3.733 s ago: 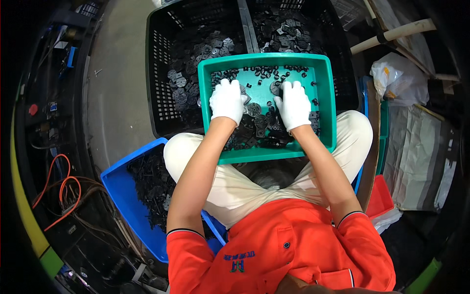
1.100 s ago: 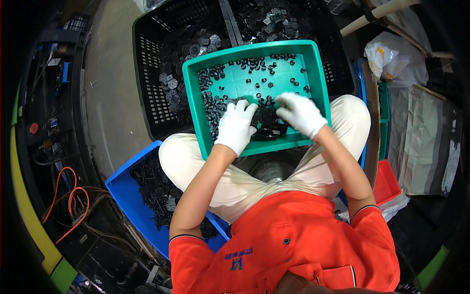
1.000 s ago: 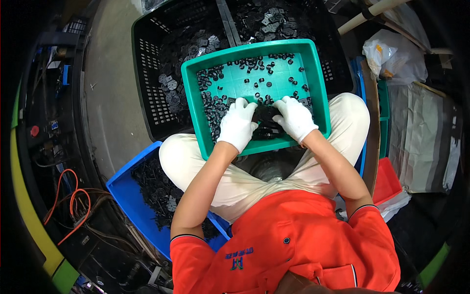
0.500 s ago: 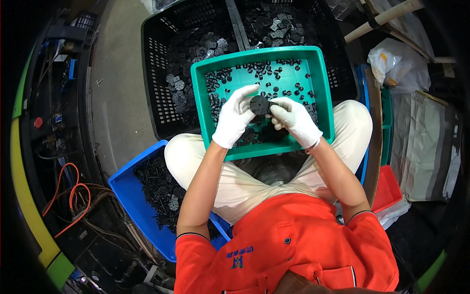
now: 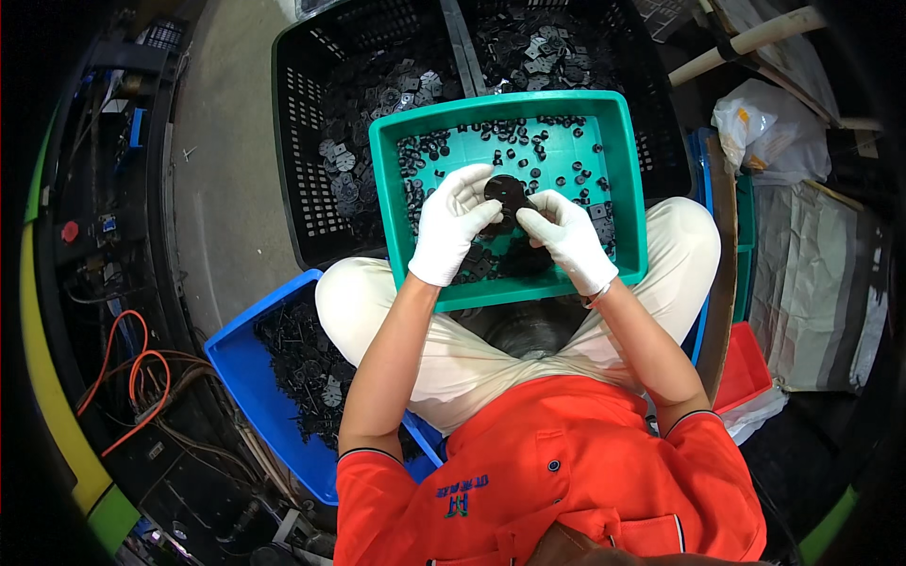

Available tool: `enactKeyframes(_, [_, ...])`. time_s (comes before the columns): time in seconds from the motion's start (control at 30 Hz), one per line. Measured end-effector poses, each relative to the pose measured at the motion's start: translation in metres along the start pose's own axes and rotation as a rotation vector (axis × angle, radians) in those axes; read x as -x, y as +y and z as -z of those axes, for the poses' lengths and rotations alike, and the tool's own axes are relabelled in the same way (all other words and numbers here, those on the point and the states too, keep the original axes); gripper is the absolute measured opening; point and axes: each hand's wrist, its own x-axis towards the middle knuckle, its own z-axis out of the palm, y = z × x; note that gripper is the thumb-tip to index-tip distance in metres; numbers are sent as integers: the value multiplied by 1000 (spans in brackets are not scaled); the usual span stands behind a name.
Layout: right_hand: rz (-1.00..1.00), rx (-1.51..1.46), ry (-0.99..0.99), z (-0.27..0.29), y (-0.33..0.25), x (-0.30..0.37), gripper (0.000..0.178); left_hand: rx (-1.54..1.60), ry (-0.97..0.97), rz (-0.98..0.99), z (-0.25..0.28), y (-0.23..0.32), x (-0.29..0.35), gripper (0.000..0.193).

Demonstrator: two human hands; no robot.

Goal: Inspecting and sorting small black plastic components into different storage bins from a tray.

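White gloves cover both of my hands. Between them, above a green tray (image 5: 630, 203) resting on my lap, is a round black disc (image 5: 505, 191) with a small hole near its middle. My left hand (image 5: 451, 226) pinches the disc's left edge between thumb and fingers. On the other side, the thumb and fingers of my right hand (image 5: 569, 238) close at its right edge, where a small dark part seems to sit; its shape is hard to make out. Small black cylindrical parts (image 5: 535, 141) and flat black square pieces lie scattered inside the tray.
Behind the tray stand black perforated crates (image 5: 307, 141) full of flat black pieces. A blue bin (image 5: 274, 406) with long black parts sits at my left. To the right are a red bin (image 5: 746, 368), a cardboard sheet and plastic bags (image 5: 755, 127). Orange tubing (image 5: 142, 363) hangs at far left.
The disc has turned in my fingers, its face now darker and moved slightly up and right. My left fingers have closed further round its edge.
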Motion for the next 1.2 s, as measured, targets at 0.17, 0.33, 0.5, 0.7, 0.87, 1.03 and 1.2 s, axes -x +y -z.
enactKeyframes(0.17, [-95,-197,-39,-5,4,-6,30,-70,-10,-57,-8,6,3,42])
enactKeyframes(0.33, [-68,-123,-67,-10,-6,-8,27,-61,44,20,-5,5,3,31])
enactKeyframes(0.5, [386,537,204,23,11,-31,23,61,299,-226,32,42,-20,25])
enactKeyframes(0.7, [599,1086,-28,-18,12,-42,32,-651,720,-484,51,43,-42,39])
enactKeyframes(0.87, [557,1385,-84,-34,13,-53,25,-1331,-32,-330,41,15,-19,45])
enactKeyframes(1.03, [513,1287,-53,-30,20,-50,20,-1586,-87,-245,22,-13,-13,25])
enactKeyframes(1.2, [532,720,4,-10,32,-56,25,-1646,-75,-256,29,-19,-22,22])
